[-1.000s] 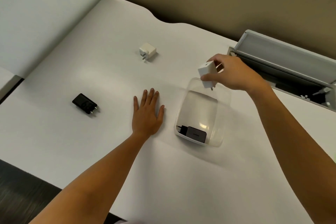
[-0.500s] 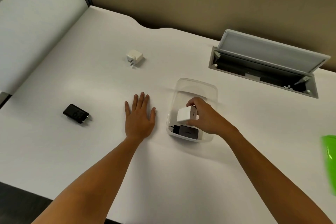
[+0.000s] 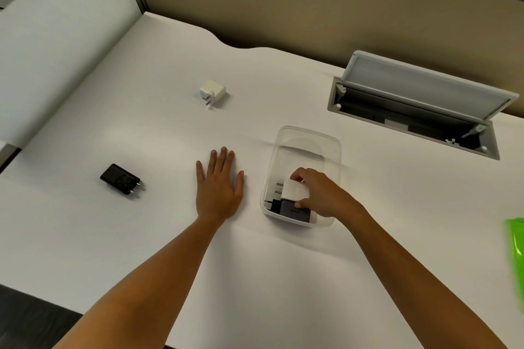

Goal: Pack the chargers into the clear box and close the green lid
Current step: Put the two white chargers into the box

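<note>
Head view: the right hand (image 3: 323,195), level with the clear box (image 3: 307,147) rim half a second ago, now sits lower inside it, fingers pinching a white charger (image 3: 295,189) laid prongs-left against the black charger (image 3: 292,210) at the box's near end. The left hand (image 3: 219,187) stays flat and open, holding nothing, on the white desk (image 3: 283,263) just left of the box. A second white charger (image 3: 212,91) lies toward the far edge, another black charger (image 3: 120,178) near the left edge, the green lid (image 3: 516,258) at the right edge, beside an open cable hatch (image 3: 419,105)
</note>
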The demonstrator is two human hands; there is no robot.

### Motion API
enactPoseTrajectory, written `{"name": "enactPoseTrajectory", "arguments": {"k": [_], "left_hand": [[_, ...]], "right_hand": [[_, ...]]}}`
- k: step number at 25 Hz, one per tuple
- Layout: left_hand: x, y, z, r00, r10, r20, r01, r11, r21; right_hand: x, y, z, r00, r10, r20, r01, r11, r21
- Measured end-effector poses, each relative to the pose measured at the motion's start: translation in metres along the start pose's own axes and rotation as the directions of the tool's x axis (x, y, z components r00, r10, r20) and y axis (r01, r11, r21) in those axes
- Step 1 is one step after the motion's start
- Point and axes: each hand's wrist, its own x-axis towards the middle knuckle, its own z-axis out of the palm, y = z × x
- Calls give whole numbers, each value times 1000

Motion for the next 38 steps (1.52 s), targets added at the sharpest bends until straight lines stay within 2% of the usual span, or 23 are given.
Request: {"name": "enactPoseTrajectory", "arguments": {"k": [5,6,8,10,11,13,18,24,27,29,31,34,36,38], "left_hand": [[1,-3,-1,999,15,32,-16,1000,4],[2,-6,-2,999,32,39,-32,999,-3],[4,-18,-6,997,62,35,-62,998,-7],[7,-41,-15,999,41,7,-41,999,10],[10,-54,-20,1000,18,-7,-18,1000,26],[17,-74,-30,999,-39,-23,39,999,37],[28,-79,-38,994,-98,-37,99,994,33],[29,-79,-38,993,-111,-39,112,994,20],[30,-78,-39,993,-114,-38,115,993,17],[30,-79,-40,992,-124,-27,124,992,22],[31,-79,-39,992,-126,-23,126,992,23],[31,-79,-38,992,-126,-25,126,992,18],[31,-79,-38,992,-126,-31,127,992,19],[30,-78,-38,993,-116,-36,117,993,19]], "right_hand": [[2,-4,-7,1000,17,17,-17,1000,-12],[2,-7,-10,1000,17,-21,-17,1000,-3],[3,-14,-19,982,4,-188,3,999,36],[9,-26,-32,927,-24,-375,74,990,117],[15,-35,-39,899,-40,-436,122,979,162],[31,-54,-50,879,-93,-468,208,957,201],[108,-102,-64,891,-293,-347,311,951,-7],[206,-161,-62,961,-264,-78,230,925,-302],[245,-173,-51,950,-312,-30,292,916,-276],[265,-177,-43,940,-341,10,325,884,-336],[274,-180,-40,944,-330,10,300,848,-437],[266,-177,-41,929,-361,-76,263,793,-549],[249,-169,-42,939,-335,-78,242,804,-543],[227,-159,-44,952,-299,-65,240,862,-447]]}}
